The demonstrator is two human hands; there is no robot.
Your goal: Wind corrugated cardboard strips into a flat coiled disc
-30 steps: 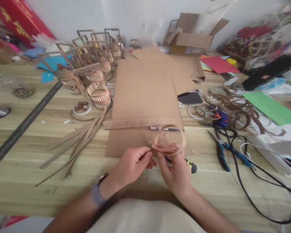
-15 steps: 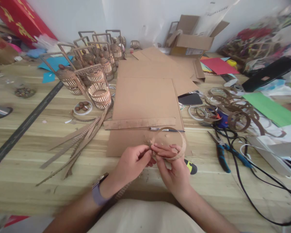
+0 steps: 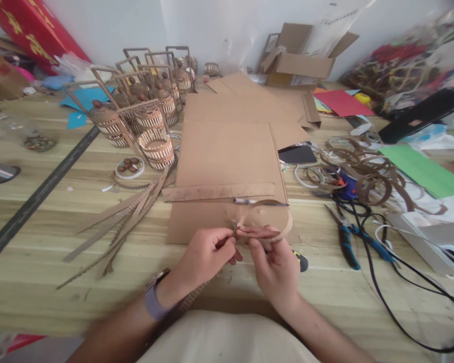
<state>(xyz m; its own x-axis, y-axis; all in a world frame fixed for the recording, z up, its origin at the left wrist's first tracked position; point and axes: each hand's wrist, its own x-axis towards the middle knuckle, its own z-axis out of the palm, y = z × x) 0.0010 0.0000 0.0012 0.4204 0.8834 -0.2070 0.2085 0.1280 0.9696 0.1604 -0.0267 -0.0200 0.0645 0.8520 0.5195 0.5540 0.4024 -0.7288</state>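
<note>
A thin brown cardboard ring (image 3: 289, 220) stands between my hands over the cardboard sheet. My left hand (image 3: 208, 254) is closed in a pinch at the ring's left side, where a small dark, shiny piece shows by the fingertips; its kind is too small to tell. On the near side, my right hand (image 3: 277, 267) grips the ring's band between thumb and fingers. Just beyond the ring lies a pen (image 3: 245, 201), partly seen through it. A long cardboard strip (image 3: 219, 191) rests across the sheet behind the pen. My right hand partly hides a yellow-green and black tool handle (image 3: 301, 260).
Cardboard sheets (image 3: 227, 151) cover the middle of the table. Several small woven baskets (image 3: 157, 151) with tall handles stand at the back left, near loose strips (image 3: 130, 222). On the right are blue-handled pliers (image 3: 347, 244), black cables (image 3: 374, 297) and coiled strips (image 3: 374, 184).
My right hand has shifted slightly right and its fingers have closed more along the ring's near side. The ring has tilted and moved a little right. My left hand keeps its pinch.
</note>
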